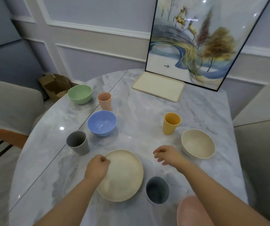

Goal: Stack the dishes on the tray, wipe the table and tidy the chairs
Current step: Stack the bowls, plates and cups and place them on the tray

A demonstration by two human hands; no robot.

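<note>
Because the cream plate [122,175] lies flat near the front edge of the marble table [147,111], with only a shallow upturned rim, it probably wants a pinch at that rim, thumb on top and fingers slid beneath. It looks like matte, stiff, light plastic or fibre ware, unlikely to shatter but apt to skate on the glossy stone. The left hand [98,167] hangs over the plate's left rim with fingers curled, holding nothing I can see; the right hand [166,154] hovers just right of the plate, fingers loosely bent, empty. Around it stand a dark cup [157,190], a grey cup [78,142], a blue bowl [102,123] and a cream bowl [197,145], all thick-walled and round. The flat cream tray [158,86] waits well apart at the far edge.
</note>
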